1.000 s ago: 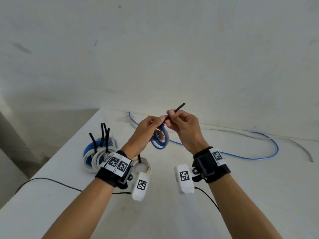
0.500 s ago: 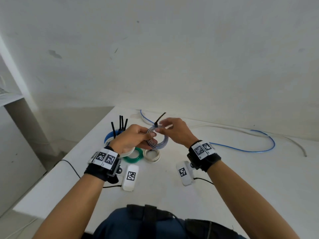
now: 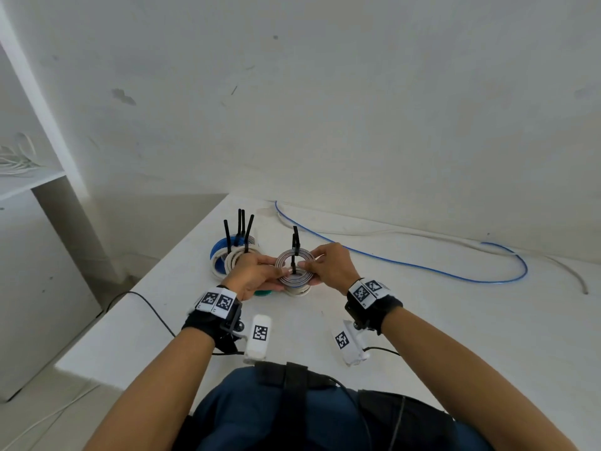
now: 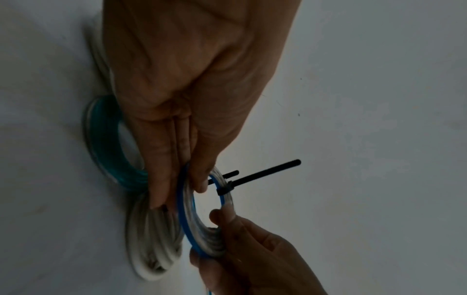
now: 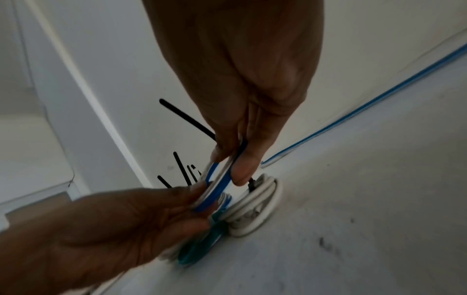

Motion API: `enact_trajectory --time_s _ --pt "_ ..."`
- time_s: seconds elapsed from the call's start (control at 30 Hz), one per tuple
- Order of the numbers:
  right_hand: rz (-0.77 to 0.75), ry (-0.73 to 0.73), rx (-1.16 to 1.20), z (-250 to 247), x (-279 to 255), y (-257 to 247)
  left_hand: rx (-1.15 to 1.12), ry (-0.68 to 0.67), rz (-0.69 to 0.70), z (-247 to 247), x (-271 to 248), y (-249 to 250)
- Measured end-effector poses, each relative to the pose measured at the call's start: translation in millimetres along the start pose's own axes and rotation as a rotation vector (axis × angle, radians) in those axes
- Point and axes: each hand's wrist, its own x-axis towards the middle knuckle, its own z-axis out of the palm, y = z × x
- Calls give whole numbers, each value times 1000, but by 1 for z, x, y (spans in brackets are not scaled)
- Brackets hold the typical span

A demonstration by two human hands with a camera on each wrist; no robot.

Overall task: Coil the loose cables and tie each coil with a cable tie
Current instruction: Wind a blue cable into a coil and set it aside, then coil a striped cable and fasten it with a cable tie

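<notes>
A small blue-and-clear cable coil point(image 3: 295, 267) point(image 4: 199, 229) point(image 5: 217, 187) is held just above the white table point(image 3: 455, 336). My left hand point(image 3: 257, 275) point(image 4: 187, 99) pinches its left side and my right hand point(image 3: 331, 266) point(image 5: 242, 99) pinches its right side. A black cable tie point(image 3: 294, 247) point(image 4: 262, 175) is closed round the coil with its tail sticking up. Under the hands lie a green coil point(image 4: 108, 143) point(image 5: 197, 249) and a white coil point(image 3: 297, 290) point(image 5: 255, 207) point(image 4: 151, 239).
Tied blue and white coils point(image 3: 227, 255) with black tie tails standing up sit at the table's left. A loose blue cable point(image 3: 422, 266) and a white cable point(image 3: 422, 236) run along the back. The table's left edge is close. A white shelf point(image 3: 29, 180) stands at far left.
Both hands have lowered the tied coil from chest height toward the table, over the green and white coils. The right hand has shifted from the tie's tail to the coil's rim.
</notes>
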Motion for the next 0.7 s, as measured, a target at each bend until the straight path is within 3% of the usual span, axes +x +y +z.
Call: enact_trajectory --time_s 0.13,0.2,0.37,0.5,0.63,0.7 --pt "51 -70 31 3 -3 10 10 83 14 -1 -2 -12" --pt "68 -32 41 3 -2 15 68 113 59 0 -5 -13" --pt "72 46 85 -2 -4 15 391 213 165 4 1 1" --pt "72 40 75 -1 -5 18 699 145 197 11 6 8" --pt "-22 72 -259 -10 0 23 891 199 334 31 11 18" --pt "-65 167 -514 -23 7 28 888 127 388 47 17 26"
